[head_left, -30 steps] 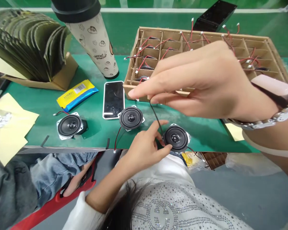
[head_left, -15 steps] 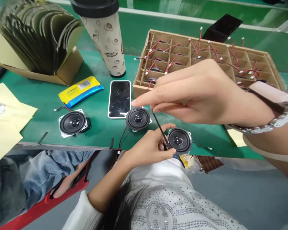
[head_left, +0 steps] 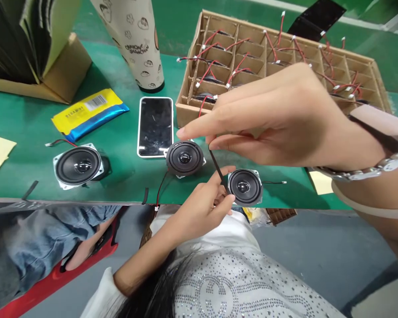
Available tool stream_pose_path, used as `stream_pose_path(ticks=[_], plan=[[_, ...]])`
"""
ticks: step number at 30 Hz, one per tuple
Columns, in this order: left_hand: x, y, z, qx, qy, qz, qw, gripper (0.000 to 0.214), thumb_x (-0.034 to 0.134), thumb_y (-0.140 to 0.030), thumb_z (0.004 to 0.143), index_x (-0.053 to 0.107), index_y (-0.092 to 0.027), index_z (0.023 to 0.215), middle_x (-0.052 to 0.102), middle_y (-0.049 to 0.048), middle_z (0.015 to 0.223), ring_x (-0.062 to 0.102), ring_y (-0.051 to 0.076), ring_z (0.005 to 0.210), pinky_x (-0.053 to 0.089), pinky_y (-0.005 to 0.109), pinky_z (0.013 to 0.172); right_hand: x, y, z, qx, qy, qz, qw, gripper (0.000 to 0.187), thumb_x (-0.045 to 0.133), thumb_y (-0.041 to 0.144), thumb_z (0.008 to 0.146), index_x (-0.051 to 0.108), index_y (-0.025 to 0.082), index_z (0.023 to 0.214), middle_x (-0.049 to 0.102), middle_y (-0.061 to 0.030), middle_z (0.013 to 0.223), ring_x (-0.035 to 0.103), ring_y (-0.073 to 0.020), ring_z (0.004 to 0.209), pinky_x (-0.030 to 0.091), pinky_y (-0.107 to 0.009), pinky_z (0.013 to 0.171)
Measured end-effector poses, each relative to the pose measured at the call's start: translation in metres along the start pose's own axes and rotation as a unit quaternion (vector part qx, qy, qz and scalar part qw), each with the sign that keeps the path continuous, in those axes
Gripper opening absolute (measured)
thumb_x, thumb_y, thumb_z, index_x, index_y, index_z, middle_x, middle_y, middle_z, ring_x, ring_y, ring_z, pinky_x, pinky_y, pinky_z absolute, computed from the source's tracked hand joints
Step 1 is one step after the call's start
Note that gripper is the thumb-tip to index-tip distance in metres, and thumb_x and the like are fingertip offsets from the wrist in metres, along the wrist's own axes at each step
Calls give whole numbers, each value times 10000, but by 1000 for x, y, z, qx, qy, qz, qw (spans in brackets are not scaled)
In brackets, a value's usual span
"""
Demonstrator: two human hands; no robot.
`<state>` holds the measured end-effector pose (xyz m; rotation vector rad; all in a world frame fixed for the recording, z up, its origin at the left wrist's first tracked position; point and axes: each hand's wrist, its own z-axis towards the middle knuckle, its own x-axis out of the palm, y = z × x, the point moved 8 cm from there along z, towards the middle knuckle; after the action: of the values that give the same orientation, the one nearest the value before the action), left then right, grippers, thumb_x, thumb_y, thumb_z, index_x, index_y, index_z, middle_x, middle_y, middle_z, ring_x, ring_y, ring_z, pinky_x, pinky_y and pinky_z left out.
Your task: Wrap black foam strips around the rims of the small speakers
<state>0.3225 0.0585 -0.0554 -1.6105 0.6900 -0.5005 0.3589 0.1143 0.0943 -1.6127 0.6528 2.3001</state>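
Note:
My left hand (head_left: 201,207) is closed around the left edge of a small square-framed speaker (head_left: 245,186) at the table's front edge, thumb below and index finger above. Its black cone faces up and its lead points right. A thin black strip (head_left: 217,168) runs slantwise from that edge up to my right hand (head_left: 275,117), which pinches its upper end between thumb and fingers. The strip's lower end is by my left fingertips. Just left of my hands lies a second speaker (head_left: 185,158), partly over a phone's corner. A third speaker (head_left: 78,165) is farther left.
Behind my right hand stands a divided cardboard box (head_left: 189,112) of speakers with red leads. A phone (head_left: 155,126), yellow-blue packet (head_left: 89,112), patterned cup (head_left: 141,53) and box of dark sheets (head_left: 66,73) line the left. Black strips (head_left: 30,190) stick at the table edge. Another person's jeans (head_left: 43,247) show lower left.
The view has shifted, so the table items sit further left and a little higher. Both hands keep their hold, the strip still stretched between them.

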Motion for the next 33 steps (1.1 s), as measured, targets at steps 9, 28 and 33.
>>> stream_pose_path(ticks=[9, 28, 33], plan=[[-16, -5, 1, 28, -67, 54, 996, 413, 609, -209, 869, 542, -174, 1276, 656, 51, 1021, 608, 115, 745, 493, 193, 617, -4, -7, -6, 17, -30, 26, 999, 331, 513, 67, 841, 648, 230, 1095, 620, 112, 788, 489, 43, 681, 344, -96, 713], [-15, 18, -23, -84, -256, -178, 946, 134, 702, -198, 796, 591, -150, 854, 687, -4, 708, 683, 115, 615, 578, 180, 598, 10, -8, -22, -6, 7, 45, 999, 364, 501, 96, 880, 624, 270, 1176, 617, 100, 892, 493, 13, 771, 334, -121, 741], [-21, 13, -25, -64, -221, -68, 971, 229, 735, -226, 767, 559, -172, 904, 674, 4, 800, 673, 120, 693, 562, 189, 616, 11, 2, -17, -39, 33, 43, 998, 360, 445, 113, 925, 625, 233, 1213, 621, 60, 894, 447, -7, 682, 274, -198, 628]])
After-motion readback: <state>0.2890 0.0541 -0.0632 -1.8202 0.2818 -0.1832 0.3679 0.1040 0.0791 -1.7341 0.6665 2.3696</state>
